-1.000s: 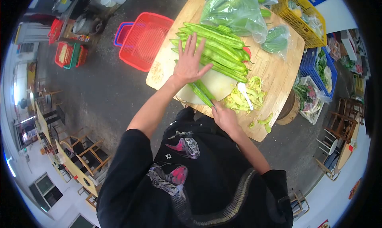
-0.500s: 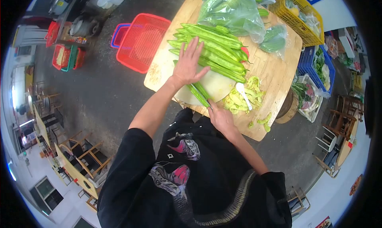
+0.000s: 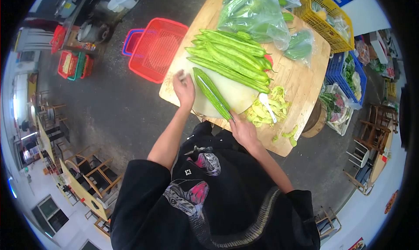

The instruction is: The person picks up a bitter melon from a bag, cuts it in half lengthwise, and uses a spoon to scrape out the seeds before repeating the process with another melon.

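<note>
A single ridge gourd [image 3: 208, 90] lies at a slant on the round white cutting board [image 3: 235, 89]. My right hand [image 3: 244, 131] is closed around a knife [image 3: 226, 107], whose thin blade lies along the near end of that gourd. Left of the board, my left hand [image 3: 185, 90] is raised with nothing visible in it; its fingers are apart and slightly smeared by motion. Several more ridge gourds [image 3: 235, 58] are piled side by side across the far part of the board. A white spoon [image 3: 267, 106] rests among pale green peelings [image 3: 276, 102] to the right.
On the wooden table [image 3: 312, 90], clear plastic bags [image 3: 255, 16] of green vegetables stand at the back. Red baskets [image 3: 159, 49] are beyond its left edge. A yellow crate [image 3: 329, 16] and a blue crate [image 3: 345, 77] of produce line the right side.
My left hand has lifted off the piled gourds and moved left and nearer, uncovering the single gourd. My right hand stays on the knife, almost in the same place.
</note>
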Demonstrator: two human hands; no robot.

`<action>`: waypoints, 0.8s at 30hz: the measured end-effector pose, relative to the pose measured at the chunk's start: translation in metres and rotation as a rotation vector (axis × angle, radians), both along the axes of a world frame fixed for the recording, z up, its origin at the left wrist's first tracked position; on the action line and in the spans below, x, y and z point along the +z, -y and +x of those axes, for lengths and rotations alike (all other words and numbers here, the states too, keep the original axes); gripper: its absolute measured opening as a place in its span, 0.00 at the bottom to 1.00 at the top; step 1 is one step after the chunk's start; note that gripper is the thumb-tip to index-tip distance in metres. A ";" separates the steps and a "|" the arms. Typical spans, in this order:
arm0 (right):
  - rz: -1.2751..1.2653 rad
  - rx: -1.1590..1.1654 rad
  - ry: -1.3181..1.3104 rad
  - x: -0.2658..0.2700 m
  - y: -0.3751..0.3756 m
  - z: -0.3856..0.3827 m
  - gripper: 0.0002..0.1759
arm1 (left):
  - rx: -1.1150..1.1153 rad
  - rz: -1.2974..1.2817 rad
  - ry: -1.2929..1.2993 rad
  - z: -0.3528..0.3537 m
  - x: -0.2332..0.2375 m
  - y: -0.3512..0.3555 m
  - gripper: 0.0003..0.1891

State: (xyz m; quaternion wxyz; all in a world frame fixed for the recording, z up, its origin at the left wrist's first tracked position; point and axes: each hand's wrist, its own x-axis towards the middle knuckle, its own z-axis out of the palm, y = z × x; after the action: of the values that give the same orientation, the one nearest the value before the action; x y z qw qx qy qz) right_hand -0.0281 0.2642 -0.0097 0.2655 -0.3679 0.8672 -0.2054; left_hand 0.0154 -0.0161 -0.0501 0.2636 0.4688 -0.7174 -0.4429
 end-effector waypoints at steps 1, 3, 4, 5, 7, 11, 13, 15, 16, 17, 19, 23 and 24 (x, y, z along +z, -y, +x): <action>0.026 -0.009 0.033 0.005 0.003 -0.003 0.26 | -0.041 0.116 0.009 0.008 -0.007 -0.004 0.24; 0.092 -0.023 0.110 0.012 0.004 -0.003 0.26 | -0.075 0.239 -0.028 0.016 -0.026 -0.012 0.24; 0.097 -0.019 0.122 0.011 0.004 -0.002 0.26 | -0.067 0.241 -0.082 0.014 -0.037 -0.018 0.24; 0.099 -0.015 0.131 0.011 0.003 -0.002 0.26 | -0.059 0.240 -0.140 0.013 -0.047 -0.020 0.24; 0.079 -0.004 0.120 0.009 0.002 -0.005 0.26 | -0.033 0.305 -0.136 0.011 -0.058 -0.016 0.23; -0.011 0.008 0.066 0.001 -0.005 -0.004 0.26 | 0.028 0.427 -0.162 0.012 -0.069 -0.014 0.22; -0.070 0.008 0.020 -0.006 -0.009 -0.003 0.25 | 0.052 0.467 -0.159 0.011 -0.061 -0.015 0.21; -0.142 0.008 -0.046 -0.010 -0.011 0.000 0.25 | 0.064 0.493 -0.176 0.014 -0.059 -0.016 0.21; -0.143 0.009 -0.055 -0.010 -0.010 0.000 0.25 | 0.059 0.497 -0.195 0.015 -0.060 -0.015 0.21; -0.143 0.007 -0.065 -0.010 -0.010 0.000 0.24 | 0.052 0.503 -0.213 0.015 -0.061 -0.015 0.21; -0.116 0.009 -0.070 -0.006 -0.010 0.001 0.24 | 0.056 0.541 -0.220 0.016 -0.054 -0.016 0.21; -0.106 -0.001 -0.093 -0.005 -0.001 0.001 0.24 | 0.029 0.557 -0.222 0.018 -0.055 -0.015 0.21; -0.125 -0.009 -0.109 -0.004 0.004 0.000 0.23 | 0.033 0.559 -0.215 0.018 -0.054 -0.019 0.22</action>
State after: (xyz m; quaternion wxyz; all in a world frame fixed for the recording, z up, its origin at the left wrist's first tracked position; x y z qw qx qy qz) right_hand -0.0279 0.2598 -0.0140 0.1935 -0.3906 0.8674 -0.2401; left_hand 0.0330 0.0029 -0.1043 0.2059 0.4852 -0.5280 -0.6659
